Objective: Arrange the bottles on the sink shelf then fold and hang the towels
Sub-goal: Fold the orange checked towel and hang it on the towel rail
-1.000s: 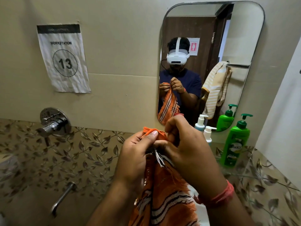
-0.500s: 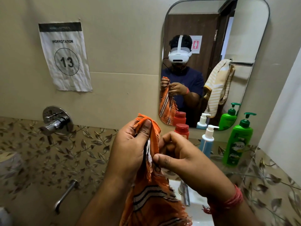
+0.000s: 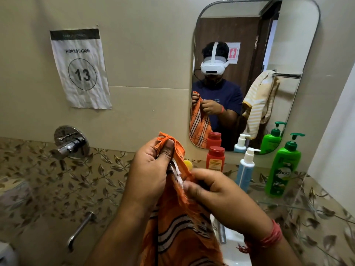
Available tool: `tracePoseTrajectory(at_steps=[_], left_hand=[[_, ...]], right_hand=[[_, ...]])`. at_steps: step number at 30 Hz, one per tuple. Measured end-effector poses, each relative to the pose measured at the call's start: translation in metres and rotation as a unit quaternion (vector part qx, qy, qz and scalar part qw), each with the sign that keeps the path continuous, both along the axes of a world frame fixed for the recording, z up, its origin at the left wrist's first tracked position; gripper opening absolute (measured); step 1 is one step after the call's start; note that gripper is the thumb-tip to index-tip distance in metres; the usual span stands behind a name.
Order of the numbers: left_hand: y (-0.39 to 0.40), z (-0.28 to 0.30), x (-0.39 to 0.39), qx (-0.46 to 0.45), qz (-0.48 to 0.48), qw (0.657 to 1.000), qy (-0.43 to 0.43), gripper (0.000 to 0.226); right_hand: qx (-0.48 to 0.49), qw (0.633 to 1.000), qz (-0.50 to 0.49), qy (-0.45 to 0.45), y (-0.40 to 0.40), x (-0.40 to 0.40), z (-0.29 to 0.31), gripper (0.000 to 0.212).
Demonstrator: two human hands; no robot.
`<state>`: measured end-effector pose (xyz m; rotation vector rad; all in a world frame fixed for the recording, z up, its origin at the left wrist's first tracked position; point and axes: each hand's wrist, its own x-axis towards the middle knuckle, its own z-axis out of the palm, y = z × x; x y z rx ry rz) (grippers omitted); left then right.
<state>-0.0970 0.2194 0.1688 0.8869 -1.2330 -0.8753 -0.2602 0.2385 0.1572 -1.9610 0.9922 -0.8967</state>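
1. The orange towel (image 3: 178, 229) with black-and-white stripes hung in front of the person, above the sink, held up by both hands; its fringed top edge stuck out above the left hand (image 3: 148, 173).
2. The left hand gripped the towel's upper corner, thumb pressed over the bunched cloth against curled fingers; its grip was pinching the towel.
3. The right hand (image 3: 217, 194) sat just beside and lower, fingers curled and pinching the towel's edge near the white fringe; a red thread band (image 3: 270, 237) circled that wrist.
4. On the sink shelf (image 3: 284, 203) against the wall stood three upright bottles in a row; the red bottle (image 3: 215, 159) was nearest the hands, the blue pump bottle (image 3: 245, 173) stood between, and the green pump bottle (image 3: 283, 167) stood farthest right.
5. A small yellow thing (image 3: 188, 164) showed just behind the towel, too hidden to name.
6. The mirror (image 3: 299, 54) above the shelf reflected a striped yellow-and-white towel (image 3: 258, 101) draped over a rail.
7. A paper sign (image 3: 80, 68) reading "WORKSTATION 13" was stuck to the wall at left; a chrome tap valve (image 3: 70, 144) sat below it.
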Motion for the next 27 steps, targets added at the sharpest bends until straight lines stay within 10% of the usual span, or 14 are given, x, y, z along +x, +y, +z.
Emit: tracePoseTrajectory(at_steps=[10,27], left_hand=[[0.001,0.005,-0.001,-0.014,-0.038,0.999,0.010,0.025],[-0.006,0.001,-0.002,-0.018,-0.040,0.999,-0.030,0.027]], right_hand=[[-0.039,0.974,0.019,-0.222,-0.011,0.002,-0.008,0.020],[-0.026,0.961,-0.037,-0.271,-0.011,0.001,-0.009,0.026]])
